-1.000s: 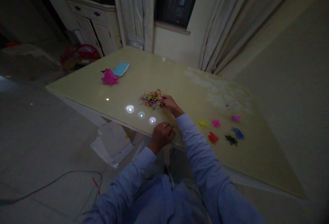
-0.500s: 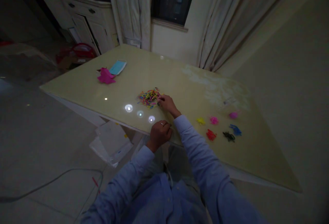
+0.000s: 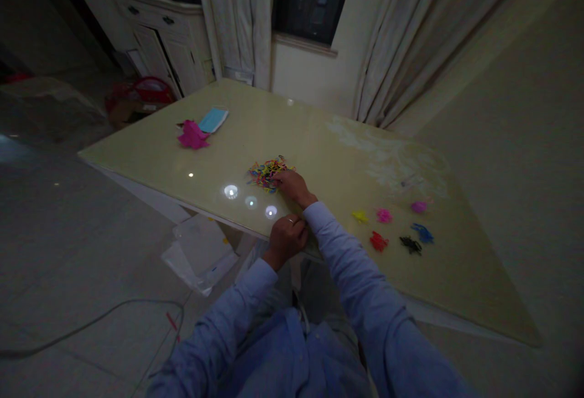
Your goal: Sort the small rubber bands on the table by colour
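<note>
A mixed heap of small, thin, many-coloured bands (image 3: 264, 174) lies on the pale table (image 3: 310, 142); they look like little rubber bands. My right hand (image 3: 293, 188) reaches into the heap's right side, its fingertips pinched together among the pieces. What sits between them is too small to make out. Closer to the table's front edge, my left hand (image 3: 287, 237) rests with its fingers curled in, a ring on one finger. Whether it holds anything is hidden.
On the right lie single-colour piles: yellow (image 3: 360, 216), pink (image 3: 384, 215), red (image 3: 378, 241), black (image 3: 411, 244), blue (image 3: 423, 233) and purple (image 3: 418, 207). A blue face mask (image 3: 214, 120) and a crumpled magenta piece (image 3: 193, 135) lie at the far left.
My right hand has moved slightly left, deeper into the coloured heap. My left hand stays curled at the table edge. The whole view has shifted a little.
</note>
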Action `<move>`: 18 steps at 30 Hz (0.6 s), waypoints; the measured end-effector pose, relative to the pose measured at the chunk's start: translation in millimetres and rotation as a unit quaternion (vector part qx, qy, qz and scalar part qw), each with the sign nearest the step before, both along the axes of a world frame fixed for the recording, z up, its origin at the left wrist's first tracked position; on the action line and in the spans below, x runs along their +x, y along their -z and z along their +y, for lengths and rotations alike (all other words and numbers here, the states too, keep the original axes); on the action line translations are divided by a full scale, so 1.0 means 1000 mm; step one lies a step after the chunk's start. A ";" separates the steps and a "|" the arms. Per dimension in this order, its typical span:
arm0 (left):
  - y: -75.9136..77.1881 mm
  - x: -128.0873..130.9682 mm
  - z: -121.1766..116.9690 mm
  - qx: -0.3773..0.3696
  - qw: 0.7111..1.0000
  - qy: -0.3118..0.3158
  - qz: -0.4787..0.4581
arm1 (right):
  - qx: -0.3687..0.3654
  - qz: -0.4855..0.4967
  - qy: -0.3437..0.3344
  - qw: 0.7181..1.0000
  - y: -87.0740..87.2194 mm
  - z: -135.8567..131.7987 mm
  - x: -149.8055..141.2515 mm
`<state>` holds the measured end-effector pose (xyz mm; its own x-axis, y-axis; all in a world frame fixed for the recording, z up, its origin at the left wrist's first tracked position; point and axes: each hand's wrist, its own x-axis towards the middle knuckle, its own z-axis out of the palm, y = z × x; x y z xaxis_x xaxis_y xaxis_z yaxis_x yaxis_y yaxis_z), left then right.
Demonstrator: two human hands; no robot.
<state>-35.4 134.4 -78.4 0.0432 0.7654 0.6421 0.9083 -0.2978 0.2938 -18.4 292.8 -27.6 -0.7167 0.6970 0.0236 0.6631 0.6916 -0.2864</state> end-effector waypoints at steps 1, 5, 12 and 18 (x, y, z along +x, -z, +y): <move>0.000 0.000 0.000 0.002 1.000 0.001 0.000 | 0.001 -0.006 -0.007 1.000 0.000 -0.001 0.000; -0.001 0.000 0.000 -0.008 1.000 0.012 -0.004 | -0.001 0.010 -0.022 1.000 0.005 -0.004 0.001; -0.002 -0.001 0.000 -0.002 1.000 0.018 -0.009 | -0.076 0.191 0.037 0.978 0.014 -0.002 0.008; -0.001 -0.002 0.000 -0.018 0.998 0.049 -0.022 | -0.327 0.394 0.157 0.844 0.007 -0.013 0.031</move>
<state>-37.2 134.4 -77.6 0.0922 0.7820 0.6164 0.8611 -0.3735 0.3450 12.9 279.6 -34.8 -0.4359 0.8982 -0.0564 0.2095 0.0403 -0.9770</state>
